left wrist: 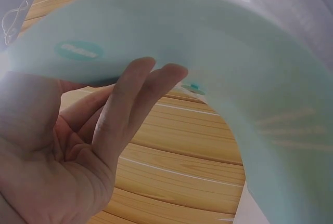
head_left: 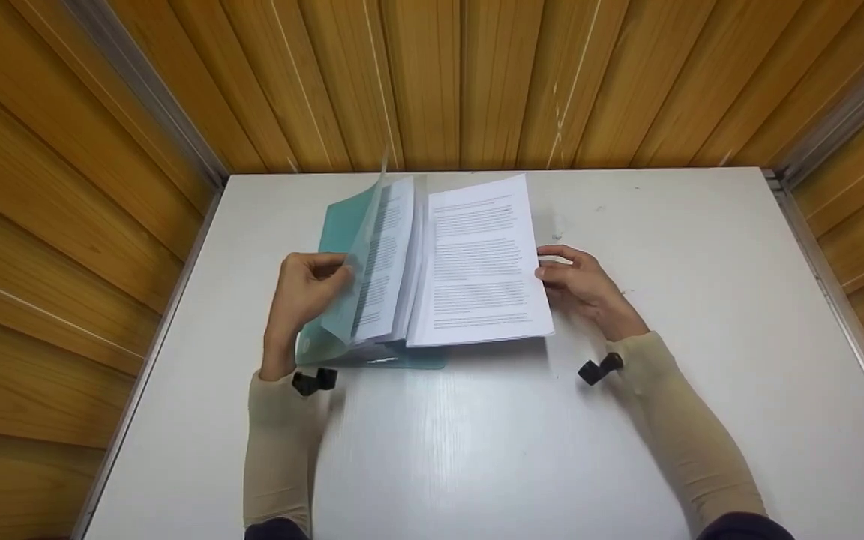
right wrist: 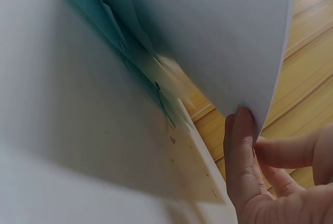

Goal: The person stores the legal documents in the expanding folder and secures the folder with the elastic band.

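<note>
A teal plastic document folder (head_left: 346, 225) lies spread on the white table with printed sheets (head_left: 477, 262) in its opening. My left hand (head_left: 312, 289) pinches the folder's translucent front flap (head_left: 363, 247) and lifts it toward the left. In the left wrist view the flap (left wrist: 156, 31) bends in a wide arch beyond the left hand (left wrist: 104, 130). On the other side my right hand (head_left: 582, 281) grips the right edge of the paper stack between thumb and fingers. The right wrist view shows the raised stack (right wrist: 218, 37) pinched by the right hand (right wrist: 265, 167), with the teal folder (right wrist: 99, 16) behind.
The white table (head_left: 702, 300) reaches a slatted wooden wall (head_left: 462, 82) at the back, with more slats at both sides. Black wrist devices (head_left: 315, 381) sit on both cream sleeves.
</note>
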Tool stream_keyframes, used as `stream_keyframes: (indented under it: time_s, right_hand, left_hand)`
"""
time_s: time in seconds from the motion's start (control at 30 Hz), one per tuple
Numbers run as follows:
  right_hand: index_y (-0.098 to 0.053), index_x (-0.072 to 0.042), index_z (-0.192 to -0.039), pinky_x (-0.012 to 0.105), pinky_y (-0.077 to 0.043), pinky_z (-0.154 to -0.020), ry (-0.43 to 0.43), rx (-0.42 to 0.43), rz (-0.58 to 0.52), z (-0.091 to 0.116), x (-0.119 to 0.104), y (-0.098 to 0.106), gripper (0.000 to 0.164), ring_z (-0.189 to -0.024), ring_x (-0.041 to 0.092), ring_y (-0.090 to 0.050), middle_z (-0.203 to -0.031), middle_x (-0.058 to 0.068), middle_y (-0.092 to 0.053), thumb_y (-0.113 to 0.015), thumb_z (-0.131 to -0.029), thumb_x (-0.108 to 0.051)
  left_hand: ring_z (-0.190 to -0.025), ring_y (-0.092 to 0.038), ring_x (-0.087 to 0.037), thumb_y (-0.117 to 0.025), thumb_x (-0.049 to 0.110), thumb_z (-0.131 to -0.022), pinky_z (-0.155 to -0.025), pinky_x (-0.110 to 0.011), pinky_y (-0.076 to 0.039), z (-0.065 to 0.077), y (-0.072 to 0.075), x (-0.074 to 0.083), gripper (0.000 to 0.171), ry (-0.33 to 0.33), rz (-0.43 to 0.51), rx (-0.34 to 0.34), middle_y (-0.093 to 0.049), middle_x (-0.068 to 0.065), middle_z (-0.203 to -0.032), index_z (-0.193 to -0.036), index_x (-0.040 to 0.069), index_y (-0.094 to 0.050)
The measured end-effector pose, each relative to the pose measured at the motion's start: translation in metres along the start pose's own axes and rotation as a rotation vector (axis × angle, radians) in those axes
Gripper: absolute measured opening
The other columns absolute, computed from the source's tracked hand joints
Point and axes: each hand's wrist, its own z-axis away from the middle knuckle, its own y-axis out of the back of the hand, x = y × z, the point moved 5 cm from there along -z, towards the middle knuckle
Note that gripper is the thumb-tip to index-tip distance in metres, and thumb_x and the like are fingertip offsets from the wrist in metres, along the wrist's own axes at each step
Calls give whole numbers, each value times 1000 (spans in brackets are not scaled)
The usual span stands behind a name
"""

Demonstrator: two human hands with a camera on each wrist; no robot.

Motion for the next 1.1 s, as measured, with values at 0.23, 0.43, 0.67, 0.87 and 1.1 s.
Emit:
stream_keyframes:
  time_s: [0.23,0.43,0.67,0.87,1.1]
  right_hand:
    - [-54,-1,-146,28,-60,-78,3,9,-11,-3,1,-9,50,-90,14,-77,-106,-3,-79,-67,-99,6]
    - [-55,-2,-143,29,-60,-78,2,-7,-49,-4,3,-16,47,-89,15,-76,-105,0,-79,-67,-98,7]
    - [-55,-1,-142,29,-61,-81,-1,-18,-84,-5,5,-26,47,-92,16,-76,-108,2,-79,-67,-98,8]
    - [-58,-3,-140,30,-61,-79,-12,-10,-111,-7,7,-36,44,-93,16,-76,-108,2,-79,-67,-98,8]
    - [-58,-4,-136,29,-61,-77,-17,-31,-126,-11,9,-48,42,-92,17,-76,-108,4,-78,-68,-98,8]
  left_hand:
    - [-89,-76,-28,-71,2,-95,-72,-16,-56,1,0,1,22,-2,-6,0,-80,-24,-107,-112,-5,-81]
    - [-89,-76,-28,-70,1,-94,-72,-17,-56,1,0,0,23,-2,-21,-1,-80,-23,-106,-113,-6,-80]
    - [-92,-77,-30,-70,2,-93,-75,-18,-56,1,0,1,25,7,-44,1,-80,-21,-109,-115,-6,-80]
    - [-90,-76,-27,-71,3,-94,-73,-19,-56,0,-1,3,25,6,-46,0,-80,-21,-108,-116,-6,-80]
    - [-88,-75,-26,-71,3,-94,-72,-19,-57,-1,-1,2,25,3,-41,-4,-80,-19,-107,-115,-5,-80]
